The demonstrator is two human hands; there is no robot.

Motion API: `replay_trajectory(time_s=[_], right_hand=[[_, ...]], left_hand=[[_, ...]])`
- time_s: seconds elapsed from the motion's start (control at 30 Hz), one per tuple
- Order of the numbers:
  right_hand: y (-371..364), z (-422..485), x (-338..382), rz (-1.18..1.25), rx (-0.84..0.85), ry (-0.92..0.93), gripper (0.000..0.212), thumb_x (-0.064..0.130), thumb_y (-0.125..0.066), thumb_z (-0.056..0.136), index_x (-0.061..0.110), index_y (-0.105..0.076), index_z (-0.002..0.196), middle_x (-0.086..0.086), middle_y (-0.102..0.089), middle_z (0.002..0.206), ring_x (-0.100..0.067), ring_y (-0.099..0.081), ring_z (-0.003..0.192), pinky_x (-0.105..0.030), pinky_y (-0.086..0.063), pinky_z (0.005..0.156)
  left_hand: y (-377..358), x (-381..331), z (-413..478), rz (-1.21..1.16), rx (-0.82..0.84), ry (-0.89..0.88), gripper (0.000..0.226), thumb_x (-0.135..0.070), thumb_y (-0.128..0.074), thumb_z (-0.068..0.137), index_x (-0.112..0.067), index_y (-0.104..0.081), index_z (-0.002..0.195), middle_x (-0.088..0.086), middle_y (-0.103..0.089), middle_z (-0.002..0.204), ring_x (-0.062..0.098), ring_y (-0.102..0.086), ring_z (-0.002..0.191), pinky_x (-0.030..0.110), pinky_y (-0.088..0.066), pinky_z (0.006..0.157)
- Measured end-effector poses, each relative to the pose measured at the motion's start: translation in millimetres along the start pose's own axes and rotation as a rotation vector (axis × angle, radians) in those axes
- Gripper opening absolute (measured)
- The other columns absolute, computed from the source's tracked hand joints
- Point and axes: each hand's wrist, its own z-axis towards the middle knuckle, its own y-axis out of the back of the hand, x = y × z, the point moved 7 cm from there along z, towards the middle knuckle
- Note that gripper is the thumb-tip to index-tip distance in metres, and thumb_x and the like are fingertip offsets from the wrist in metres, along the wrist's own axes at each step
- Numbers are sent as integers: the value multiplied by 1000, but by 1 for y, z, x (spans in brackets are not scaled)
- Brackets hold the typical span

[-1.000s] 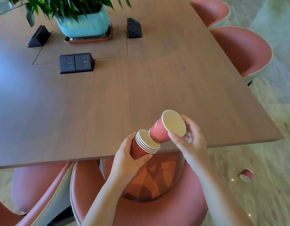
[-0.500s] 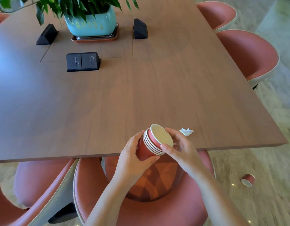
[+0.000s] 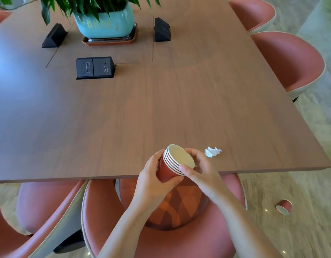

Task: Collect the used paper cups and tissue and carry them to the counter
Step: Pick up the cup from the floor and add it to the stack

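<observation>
The person's left hand (image 3: 151, 180) is wrapped round the red side of a stack of paper cups (image 3: 175, 162), thumb on the near side and fingers on the far side. The stack is tilted, its open mouth facing up and right, over the near edge of the wooden table (image 3: 179, 108). The right hand (image 3: 202, 169) pinches the rim of the top cup between thumb and curled fingers (several rims show nested one in another). A crumpled white tissue (image 3: 212, 152) lies on the table just right of the right hand, apart from it. One more red cup (image 3: 284, 207) lies on its side on the floor, well off to the right. A black socket box (image 3: 95, 67) and a teal plant pot (image 3: 105, 23) sit at the far left.
</observation>
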Motion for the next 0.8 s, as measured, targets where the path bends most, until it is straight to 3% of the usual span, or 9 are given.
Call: replay_trajectory(time_s=[0.1, 0.17, 0.27, 0.4, 0.53, 0.7, 0.8], right_hand=[[7, 6, -8, 37, -3, 0, 50, 49, -67, 67, 31, -52, 111, 10, -62, 108, 2, -59, 96, -17, -48, 79], [21, 14, -16, 54, -118, 18, 34, 32, -68, 78, 24, -54, 108, 2, -61, 108, 4, -58, 89, -10, -45, 75], [57, 25, -28, -210, -358, 48, 20, 13, -64, 84, 18, -57, 102, -5, -60, 103, -5, -56, 81, -6, -40, 70], [91, 39, -41, -516, -482, 54, 17, 10, -62, 84, 11, -63, 100, -2, -56, 100, -20, -55, 90, -19, -35, 75], [100, 54, -54, -677, -482, 32, 21, 6, -65, 79, 7, -64, 100, -8, -53, 102, -26, -52, 96, -24, -34, 76], [95, 59, -73, -761, -423, -25, 11, 6, -67, 77, 5, -65, 89, -11, -52, 96, -28, -51, 90, -37, -44, 74], [92, 50, -78, -755, -448, -13, 8, 4, -64, 79, 7, -66, 86, -9, -52, 92, -27, -53, 84, -35, -44, 71]], left_hand=[[4, 12, 1, -27, -14, 41, 68, -33, -84, 61, -51, -47, 115, -22, -60, 111, -8, -55, 102, 22, -53, 80], [11, 20, 1, -44, -55, 69, 66, -29, -85, 60, -51, -48, 110, -24, -61, 106, -10, -56, 99, 9, -47, 76], [19, 30, 3, -90, -97, 121, 65, -27, -85, 60, -54, -48, 106, -28, -61, 100, -12, -55, 96, 1, -44, 61], [20, 35, 5, -100, -103, 150, 66, -29, -85, 59, -55, -47, 106, -28, -60, 101, -13, -54, 97, 0, -43, 57], [16, 38, 5, -79, -97, 173, 66, -29, -85, 59, -57, -47, 105, -35, -60, 99, -14, -54, 96, -1, -42, 61], [18, 39, 3, -59, -94, 176, 67, -30, -85, 59, -52, -47, 110, -30, -61, 102, -13, -55, 97, 0, -42, 65], [20, 38, 1, -60, -87, 169, 67, -29, -85, 59, -52, -48, 110, -28, -61, 102, -11, -55, 97, 1, -43, 63]])
